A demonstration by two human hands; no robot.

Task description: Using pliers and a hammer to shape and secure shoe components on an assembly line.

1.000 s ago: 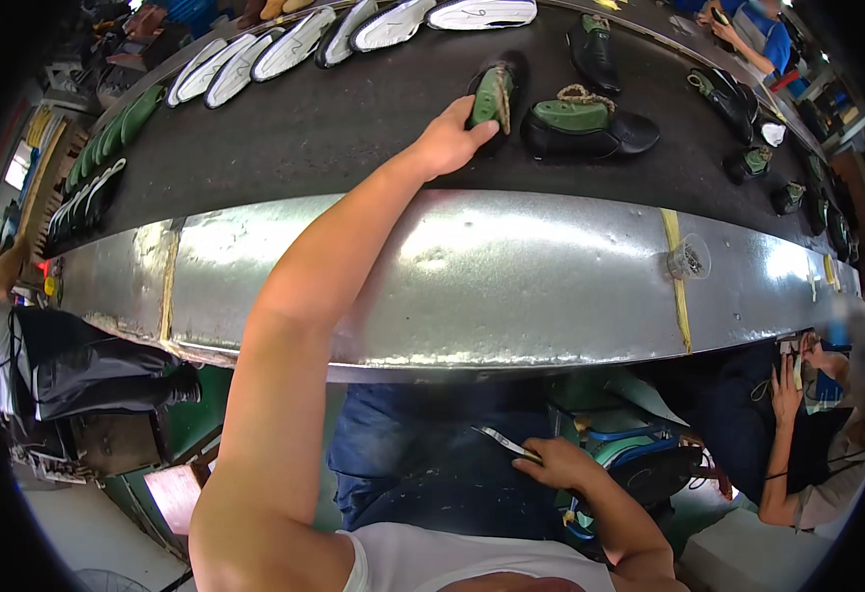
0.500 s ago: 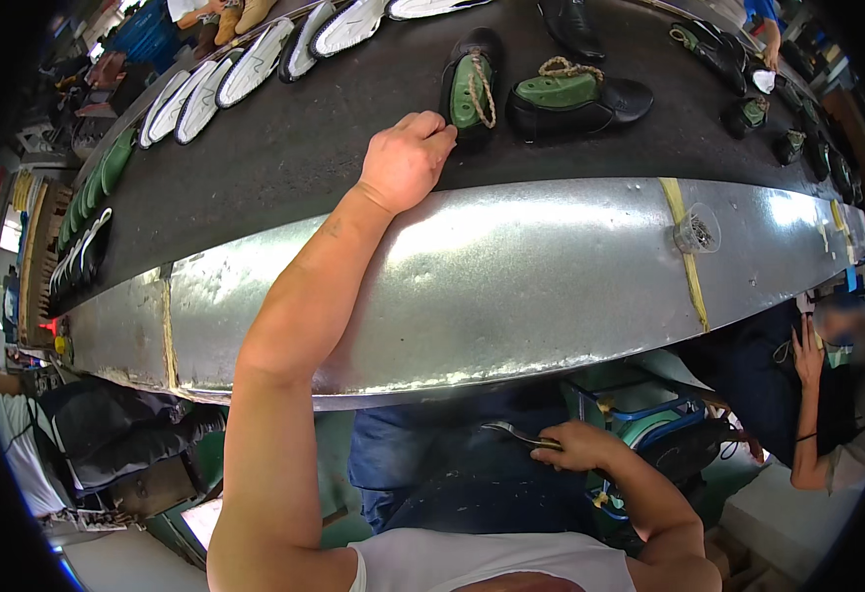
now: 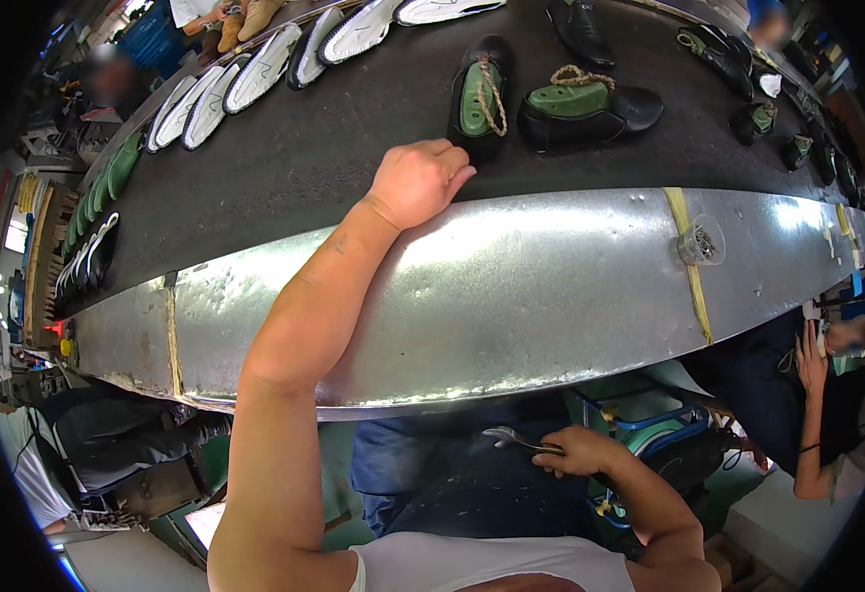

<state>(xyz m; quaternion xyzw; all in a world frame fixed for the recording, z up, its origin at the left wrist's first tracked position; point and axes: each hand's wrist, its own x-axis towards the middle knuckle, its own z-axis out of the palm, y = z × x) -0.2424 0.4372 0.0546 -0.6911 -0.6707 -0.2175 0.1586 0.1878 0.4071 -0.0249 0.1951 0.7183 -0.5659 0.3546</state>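
Note:
My left hand (image 3: 420, 183) is over the near edge of the dark worktop, just short of a black shoe (image 3: 496, 71) with a green shoe last (image 3: 474, 107) and a rope loop in it. Its fingers are curled; whatever they may hold is hidden. A second black shoe (image 3: 630, 111) lies to the right, toe pointing right, also on a green last (image 3: 568, 101) with a rope loop. Low over my lap, my right hand (image 3: 580, 452) grips a pair of metal pincers (image 3: 517, 440), its jaws pointing left.
A metal sheet (image 3: 511, 296) covers the bench's near side; a clear cup (image 3: 701, 243) of small metal bits stands on it. White-lined shoe uppers (image 3: 264, 71) line the far left. More black shoes (image 3: 718, 61) stand far right. Another person's hand (image 3: 809, 363) is at right.
My left hand has drawn back a little toward me, away from the shoe. My right hand still holds the pincers, turned slightly. The whole view has shifted a little.

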